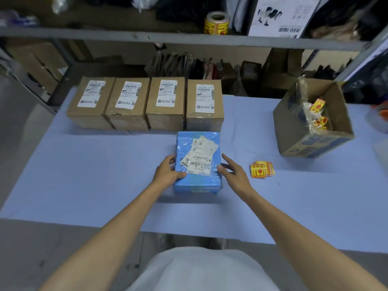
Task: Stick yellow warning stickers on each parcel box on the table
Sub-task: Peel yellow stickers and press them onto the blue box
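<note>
A blue parcel box [199,181] with white shipping labels lies at the middle of the table. My left hand [167,172] grips its left edge, thumb on top. My right hand [233,172] rests against its right side, fingers spread, thumb on the top corner. A small stack of yellow warning stickers [261,169] lies on the table just right of my right hand. Several brown parcel boxes [128,101] with white labels stand in a row behind the blue box.
An open cardboard carton [315,141] holding peeled sticker scraps sits at the right. A roll of yellow stickers [216,23] stands on the metal shelf [147,37] above. The table is covered with a light blue sheet [84,175]; its front edge is near me.
</note>
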### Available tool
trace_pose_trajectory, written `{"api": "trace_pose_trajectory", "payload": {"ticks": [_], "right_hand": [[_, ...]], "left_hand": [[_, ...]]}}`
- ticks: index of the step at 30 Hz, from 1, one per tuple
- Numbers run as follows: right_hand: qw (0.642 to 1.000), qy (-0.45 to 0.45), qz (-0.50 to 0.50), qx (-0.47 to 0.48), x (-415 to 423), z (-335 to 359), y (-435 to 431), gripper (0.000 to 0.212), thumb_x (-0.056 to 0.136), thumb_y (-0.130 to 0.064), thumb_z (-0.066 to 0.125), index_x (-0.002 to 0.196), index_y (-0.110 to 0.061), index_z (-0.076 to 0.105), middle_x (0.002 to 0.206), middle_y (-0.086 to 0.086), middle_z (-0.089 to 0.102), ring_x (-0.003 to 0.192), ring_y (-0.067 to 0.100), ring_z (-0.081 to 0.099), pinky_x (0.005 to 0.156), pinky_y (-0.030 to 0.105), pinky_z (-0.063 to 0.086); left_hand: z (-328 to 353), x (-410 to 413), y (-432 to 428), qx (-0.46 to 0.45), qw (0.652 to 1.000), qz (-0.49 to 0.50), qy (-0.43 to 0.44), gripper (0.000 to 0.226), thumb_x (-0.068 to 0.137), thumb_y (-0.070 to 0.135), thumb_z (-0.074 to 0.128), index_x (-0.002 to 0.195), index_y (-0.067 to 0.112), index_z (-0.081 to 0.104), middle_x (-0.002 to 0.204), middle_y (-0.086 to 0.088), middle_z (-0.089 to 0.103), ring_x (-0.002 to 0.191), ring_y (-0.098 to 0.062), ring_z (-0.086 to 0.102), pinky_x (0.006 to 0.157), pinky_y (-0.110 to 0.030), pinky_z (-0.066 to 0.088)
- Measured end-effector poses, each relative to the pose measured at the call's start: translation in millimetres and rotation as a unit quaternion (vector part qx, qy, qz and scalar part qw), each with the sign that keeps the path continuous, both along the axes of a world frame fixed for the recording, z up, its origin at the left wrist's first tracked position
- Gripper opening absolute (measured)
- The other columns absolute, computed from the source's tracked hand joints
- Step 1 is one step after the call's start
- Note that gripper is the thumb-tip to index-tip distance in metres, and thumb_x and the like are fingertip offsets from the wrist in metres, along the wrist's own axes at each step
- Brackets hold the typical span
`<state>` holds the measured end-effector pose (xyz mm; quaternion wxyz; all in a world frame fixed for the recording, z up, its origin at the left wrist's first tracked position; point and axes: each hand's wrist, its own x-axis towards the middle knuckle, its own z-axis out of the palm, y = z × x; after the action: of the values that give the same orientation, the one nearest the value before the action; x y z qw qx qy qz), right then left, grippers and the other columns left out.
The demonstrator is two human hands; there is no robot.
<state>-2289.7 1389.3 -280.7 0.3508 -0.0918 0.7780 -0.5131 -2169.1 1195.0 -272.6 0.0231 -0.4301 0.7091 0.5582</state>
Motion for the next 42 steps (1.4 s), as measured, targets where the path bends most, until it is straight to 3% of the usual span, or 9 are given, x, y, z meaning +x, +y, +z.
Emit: {"api": "trace_pose_trajectory", "payload": {"ticks": [3,6,11,18,24,29,34,38,42], "right_hand": [[0.991,0.087,-0.054,0.09,-12,-4,14,0.04,0.096,-0.025,0.056,0.135,-0.015,0.052,0.123,0.007,0.061,0.104,0.018,0.058,0.082,0.028,0.045],[0.951,0.202,-0.029,0.234,-26,-9,27,0.041,0.092,-0.004,0.053,0.133,-0.005,0.05,0.133,0.014,0.053,0.117,0.028,0.052,0.088,0.036,0.045],[0.891,0.256,0.036,0.374,-37,-21,34,0.042,0.086,0.003,0.05,0.127,0.003,0.046,0.134,0.016,0.045,0.124,0.033,0.041,0.08,0.04,0.046],[0.865,0.265,0.153,0.398,-20,-49,44,0.053,0.096,0.005,0.035,0.148,0.002,0.024,0.158,0.014,0.019,0.146,0.026,0.02,0.108,0.038,0.036],[0.771,0.354,0.298,0.437,-10,-43,45,0.054,0.085,0.012,0.05,0.137,0.005,0.035,0.143,0.021,0.038,0.129,0.032,0.042,0.086,0.034,0.048],[0.779,0.371,0.302,0.406,-11,-28,37,0.034,0.085,0.01,0.052,0.118,-0.001,0.048,0.119,0.016,0.055,0.103,0.034,0.059,0.067,0.036,0.042],[0.851,0.345,0.154,0.363,-20,-12,35,0.024,0.088,-0.004,0.052,0.111,0.002,0.056,0.114,0.018,0.057,0.098,0.037,0.057,0.064,0.036,0.04],[0.824,0.32,0.23,0.407,-10,-20,45,0.035,0.093,-0.026,0.052,0.119,-0.003,0.054,0.123,0.014,0.053,0.112,0.031,0.053,0.076,0.036,0.045],[0.774,0.347,0.285,0.446,2,-31,43,0.034,0.096,-0.005,0.043,0.13,0.002,0.045,0.131,0.017,0.049,0.12,0.029,0.05,0.087,0.032,0.048]], "left_hand": [[1,-1,-5,-0.094,0.995,-0.027,-0.025,0.073,0.078,0.01,0.076,0.141,0.012,0.038,0.145,-0.006,0.045,0.127,-0.025,0.049,0.1,-0.036,0.043],[4,0,-6,-0.193,0.977,-0.087,-0.034,0.057,0.083,0.015,0.068,0.134,0.012,0.043,0.139,-0.007,0.049,0.125,-0.024,0.049,0.098,-0.035,0.042],[4,3,-5,-0.201,0.975,-0.091,-0.03,0.039,0.087,0.015,0.062,0.124,0.011,0.05,0.127,-0.005,0.058,0.113,-0.021,0.057,0.088,-0.029,0.044],[6,7,-7,-0.165,0.985,-0.048,-0.017,0.035,0.088,0.012,0.062,0.122,0.009,0.054,0.118,-0.005,0.062,0.094,-0.016,0.059,0.081,-0.026,0.047],[10,10,-7,-0.167,0.985,-0.042,-0.019,0.035,0.087,0.01,0.061,0.122,0.008,0.056,0.115,-0.007,0.064,0.09,-0.017,0.059,0.08,-0.025,0.046],[17,5,-11,-0.174,0.984,-0.043,-0.013,0.033,0.089,0.009,0.058,0.121,0.008,0.056,0.114,-0.007,0.064,0.09,-0.016,0.058,0.079,-0.025,0.045],[31,-10,-16,-0.179,0.983,-0.036,0.016,0.029,0.089,0.008,0.058,0.118,0.008,0.056,0.104,-0.004,0.061,0.086,-0.015,0.057,0.076,-0.023,0.042],[34,-22,-17,-0.174,0.984,-0.035,0.033,0.026,0.089,0.008,0.058,0.116,0.009,0.058,0.098,-0.001,0.06,0.084,-0.016,0.058,0.075,-0.023,0.043],[27,-25,-19,-0.17,0.984,-0.041,0.036,0.025,0.089,0.007,0.058,0.114,0.009,0.06,0.099,-0.002,0.064,0.085,-0.016,0.06,0.076,-0.023,0.045]]}}
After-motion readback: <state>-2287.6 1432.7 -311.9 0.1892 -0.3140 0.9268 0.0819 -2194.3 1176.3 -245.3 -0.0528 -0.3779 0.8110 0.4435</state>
